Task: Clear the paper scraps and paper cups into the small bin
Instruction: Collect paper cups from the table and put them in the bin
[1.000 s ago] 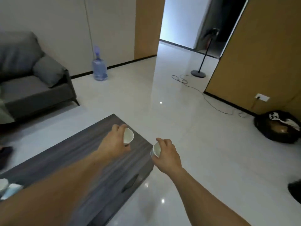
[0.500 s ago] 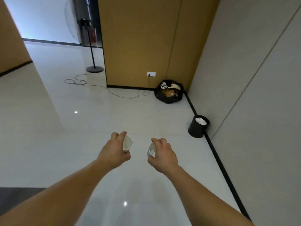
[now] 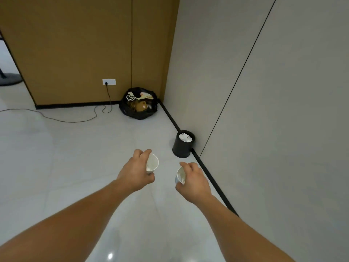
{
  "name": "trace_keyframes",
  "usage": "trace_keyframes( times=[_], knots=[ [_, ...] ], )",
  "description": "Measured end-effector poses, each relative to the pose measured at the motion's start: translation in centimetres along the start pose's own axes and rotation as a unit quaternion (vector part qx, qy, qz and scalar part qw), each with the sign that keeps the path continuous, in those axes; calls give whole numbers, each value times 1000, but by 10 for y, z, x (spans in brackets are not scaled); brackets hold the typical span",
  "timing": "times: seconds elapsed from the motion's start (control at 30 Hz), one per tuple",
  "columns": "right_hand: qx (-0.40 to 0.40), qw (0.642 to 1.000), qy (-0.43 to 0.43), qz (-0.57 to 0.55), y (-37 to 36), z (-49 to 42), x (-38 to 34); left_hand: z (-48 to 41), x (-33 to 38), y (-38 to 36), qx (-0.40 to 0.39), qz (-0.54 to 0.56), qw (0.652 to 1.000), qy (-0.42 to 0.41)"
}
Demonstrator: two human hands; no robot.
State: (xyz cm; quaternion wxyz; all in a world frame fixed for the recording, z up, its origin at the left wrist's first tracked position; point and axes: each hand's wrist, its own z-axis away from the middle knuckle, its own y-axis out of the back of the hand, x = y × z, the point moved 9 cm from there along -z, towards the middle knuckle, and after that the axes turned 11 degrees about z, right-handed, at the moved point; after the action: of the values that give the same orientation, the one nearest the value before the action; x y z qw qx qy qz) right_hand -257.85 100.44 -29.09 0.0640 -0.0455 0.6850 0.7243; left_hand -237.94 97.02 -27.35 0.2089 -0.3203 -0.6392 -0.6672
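Since half a second ago the small black bin (image 3: pixel 181 149) has been brought much nearer: it is now seen just beyond the right hand (image 3: pixel 195 183), set against the black skirting (image 3: pixel 224 197) of the grey wall, with white paper scraps (image 3: pixel 185 138) lying inside. Both cups are still held as before. One white paper cup (image 3: pixel 152 163) is gripped by the curled fingers of the left hand (image 3: pixel 135 172), its mouth tilted rightward. A second paper cup (image 3: pixel 180 174) is gripped likewise by the right hand, its mouth turned left. The black rubbish bag (image 3: pixel 138 105) and wall socket (image 3: pixel 109 81) have been shifted leftward in view.
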Motion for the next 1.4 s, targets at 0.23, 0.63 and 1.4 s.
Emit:
trace_keyframes(
  times=[0.23, 0.63, 1.4],
  knots=[
    [-8, 998, -56, 4, -5, -92, 34, -117, 7, -25, -42, 10, 999, -33],
    [-19, 998, -59, -17, -13, -331, 125, -356, 32, -92, -77, -17, 996, -29],
    [-70, 985, -155, -27, -33, -728, 287, -799, 42, -234, -199, -14, 978, -69]
  ],
)
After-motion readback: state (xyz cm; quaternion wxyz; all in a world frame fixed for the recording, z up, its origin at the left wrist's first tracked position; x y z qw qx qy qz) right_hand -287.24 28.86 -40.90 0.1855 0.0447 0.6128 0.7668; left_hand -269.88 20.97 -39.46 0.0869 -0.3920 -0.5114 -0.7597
